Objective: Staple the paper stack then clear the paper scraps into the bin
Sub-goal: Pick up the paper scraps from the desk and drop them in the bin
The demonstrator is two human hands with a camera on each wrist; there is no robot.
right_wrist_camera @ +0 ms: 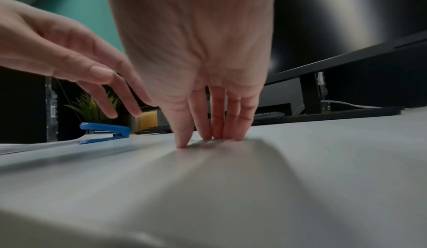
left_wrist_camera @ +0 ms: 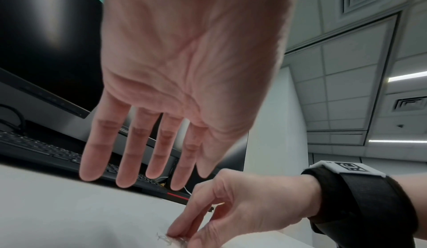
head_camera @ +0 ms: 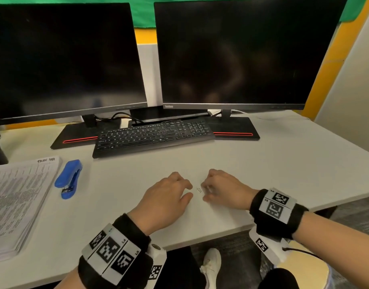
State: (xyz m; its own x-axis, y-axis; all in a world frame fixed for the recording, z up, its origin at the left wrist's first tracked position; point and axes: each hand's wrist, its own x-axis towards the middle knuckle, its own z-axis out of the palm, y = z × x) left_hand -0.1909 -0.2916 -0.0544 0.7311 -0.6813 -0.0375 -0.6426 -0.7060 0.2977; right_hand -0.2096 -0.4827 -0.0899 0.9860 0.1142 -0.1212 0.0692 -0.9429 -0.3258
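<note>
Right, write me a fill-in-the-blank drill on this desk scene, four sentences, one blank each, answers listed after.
1. The stapler is coloured ____.
2. The stapler lies between the paper stack and the person's ____ hand.
3. The small wire bits on the desk lie between the left hand and the ____ hand.
4. Behind the keyboard stand ____ dark monitors.

Missing words: blue; left; right; two
</note>
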